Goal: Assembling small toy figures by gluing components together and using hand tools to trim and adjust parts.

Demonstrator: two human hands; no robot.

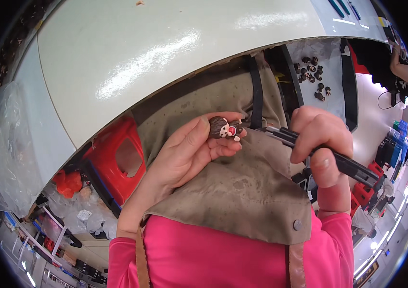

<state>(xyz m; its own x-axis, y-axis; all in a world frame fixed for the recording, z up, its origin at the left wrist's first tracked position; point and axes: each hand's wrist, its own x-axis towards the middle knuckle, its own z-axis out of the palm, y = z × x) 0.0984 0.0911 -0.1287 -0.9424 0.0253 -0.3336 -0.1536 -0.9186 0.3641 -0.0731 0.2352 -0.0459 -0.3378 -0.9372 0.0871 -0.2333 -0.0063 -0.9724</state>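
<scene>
Under workshop lights, a pale tabletop (189, 62) spreads beyond the figurine (225, 128). The left grip (189, 149) pinches this figurine; the right grip (321, 144) clenches a knife-like tool (357, 171), tip just beside it. A slip could likely scratch paint or nick fingers. The apron (233, 187) beneath the figurine might snag the tip. Right of it: dark pieces (311, 68); left: a red stool (105, 162).

This looks like a factory workshop: a glossy worktable (180, 53), a tray (331, 105) of small brown figurines (314, 61), a stained apron (228, 206), other people (402, 72) and strip lights (395, 215) show it.
</scene>
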